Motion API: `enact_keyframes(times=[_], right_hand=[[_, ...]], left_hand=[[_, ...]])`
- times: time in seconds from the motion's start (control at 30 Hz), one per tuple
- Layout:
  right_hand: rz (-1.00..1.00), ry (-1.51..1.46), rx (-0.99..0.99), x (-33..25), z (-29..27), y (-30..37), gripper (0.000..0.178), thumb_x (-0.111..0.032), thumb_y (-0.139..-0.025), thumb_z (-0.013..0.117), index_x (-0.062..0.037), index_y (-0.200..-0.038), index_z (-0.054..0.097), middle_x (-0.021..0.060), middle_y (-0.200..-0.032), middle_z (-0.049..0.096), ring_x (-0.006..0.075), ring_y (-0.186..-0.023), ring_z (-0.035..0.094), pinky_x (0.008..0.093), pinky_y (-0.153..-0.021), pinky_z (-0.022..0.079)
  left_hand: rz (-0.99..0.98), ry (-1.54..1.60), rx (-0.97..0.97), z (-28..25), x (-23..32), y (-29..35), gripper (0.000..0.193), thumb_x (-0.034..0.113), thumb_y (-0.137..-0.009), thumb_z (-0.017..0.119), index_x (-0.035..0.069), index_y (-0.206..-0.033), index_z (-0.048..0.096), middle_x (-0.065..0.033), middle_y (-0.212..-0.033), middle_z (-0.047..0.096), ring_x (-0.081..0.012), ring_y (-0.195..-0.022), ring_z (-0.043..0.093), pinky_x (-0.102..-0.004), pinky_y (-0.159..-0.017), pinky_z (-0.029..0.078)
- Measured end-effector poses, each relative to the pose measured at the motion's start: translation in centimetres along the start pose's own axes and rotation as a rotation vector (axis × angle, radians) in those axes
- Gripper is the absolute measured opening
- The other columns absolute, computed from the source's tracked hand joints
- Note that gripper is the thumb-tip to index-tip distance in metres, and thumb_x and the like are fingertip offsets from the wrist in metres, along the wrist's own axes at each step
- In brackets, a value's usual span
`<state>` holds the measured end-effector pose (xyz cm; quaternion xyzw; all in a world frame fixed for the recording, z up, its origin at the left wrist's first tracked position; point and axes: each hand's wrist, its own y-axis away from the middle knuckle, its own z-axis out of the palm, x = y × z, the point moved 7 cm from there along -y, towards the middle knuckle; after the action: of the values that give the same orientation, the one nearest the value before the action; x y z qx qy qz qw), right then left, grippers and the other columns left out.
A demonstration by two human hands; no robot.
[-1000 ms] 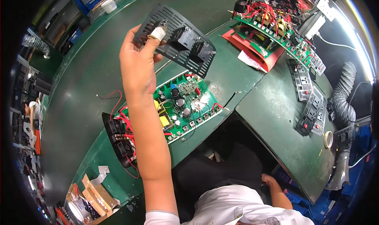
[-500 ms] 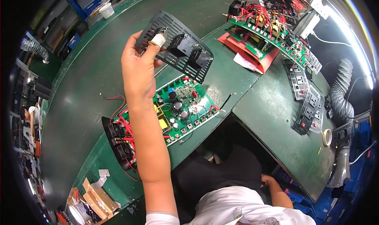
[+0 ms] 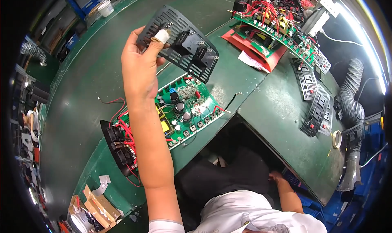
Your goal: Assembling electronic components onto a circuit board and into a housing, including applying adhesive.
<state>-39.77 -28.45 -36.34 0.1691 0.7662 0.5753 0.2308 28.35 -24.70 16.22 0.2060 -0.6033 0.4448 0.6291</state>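
Observation:
Held up over the bench is a black slotted end panel [image 3: 181, 43], its back side with socket housings and metal pins toward me. My left hand [image 3: 141, 55] is closed on its left end, the thumb, wrapped in a pale covering, pressing on the back. Below lies a green circuit board [image 3: 188, 106] with capacitors, yellow-wrapped parts and red wires. A black fan panel [image 3: 118, 147] stands at the board's left end; my left forearm hides part of both. My right hand [image 3: 275, 175] is low beside my thigh, under the bench edge, its fingers mostly hidden.
More wired circuit boards [image 3: 277, 26] are stacked at the back right above a red folder-like sheet [image 3: 257, 49]. Several socket panels [image 3: 316, 110] lie on the right bench beside a tape roll [image 3: 336, 139]. A flexible duct [image 3: 351, 94] runs along the right; a cardboard box [image 3: 98, 208] sits lower left.
The whole view has shifted slightly. My left hand keeps its grip on the panel, which is tilted a little differently. The right hand stays low by my thigh.

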Motion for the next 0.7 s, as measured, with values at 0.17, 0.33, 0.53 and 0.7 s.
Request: enact_keyframes(times=[0.17, 0.33, 0.53, 0.7], right_hand=[[-0.283, -0.196, 0.109, -0.8, -3.4, -10.0, 0.032, -0.021, -0.083, 0.066, -0.0067, -0.111, 0.067, 0.0115, -0.108, 0.065, 0.0262, -0.083, 0.065, 0.0428, -0.07, 0.057], [-0.348, -0.248, 0.105, -2.3, -1.9, -7.5, 0.036, -0.02, -0.082, 0.066, -0.0036, -0.113, 0.066, 0.0159, -0.116, 0.063, 0.0308, -0.09, 0.065, 0.0473, -0.075, 0.057], [-0.235, -0.209, 0.041, -1.6, 0.0, -6.6, 0.035, -0.019, -0.083, 0.064, -0.0023, -0.113, 0.065, 0.0167, -0.116, 0.063, 0.032, -0.091, 0.065, 0.0481, -0.076, 0.056], [-0.147, -0.175, -0.009, -0.9, 0.8, -6.8, 0.035, -0.018, -0.084, 0.063, -0.0012, -0.114, 0.065, 0.0174, -0.116, 0.063, 0.033, -0.092, 0.065, 0.0488, -0.078, 0.055]], left_hand=[[-0.012, 0.046, -0.033, 0.7, -0.5, -0.4, 0.036, 0.013, -0.089, 0.073, 0.005, -0.121, 0.058, -0.0023, -0.097, 0.066, -0.0098, -0.083, 0.065, -0.0218, -0.059, 0.046], [-0.027, 0.025, -0.005, 0.1, -1.0, -0.2, 0.037, 0.013, -0.09, 0.073, 0.005, -0.122, 0.058, -0.0021, -0.097, 0.066, -0.0097, -0.084, 0.065, -0.0218, -0.06, 0.046], [-0.023, 0.028, -0.013, 0.2, -0.8, -0.2, 0.037, 0.014, -0.089, 0.073, 0.005, -0.122, 0.058, -0.0018, -0.096, 0.065, -0.0097, -0.085, 0.065, -0.022, -0.06, 0.046], [-0.015, 0.033, -0.02, 0.3, -0.9, -0.5, 0.035, 0.014, -0.089, 0.073, 0.005, -0.12, 0.059, -0.0014, -0.095, 0.065, -0.0098, -0.085, 0.065, -0.0219, -0.06, 0.046]])
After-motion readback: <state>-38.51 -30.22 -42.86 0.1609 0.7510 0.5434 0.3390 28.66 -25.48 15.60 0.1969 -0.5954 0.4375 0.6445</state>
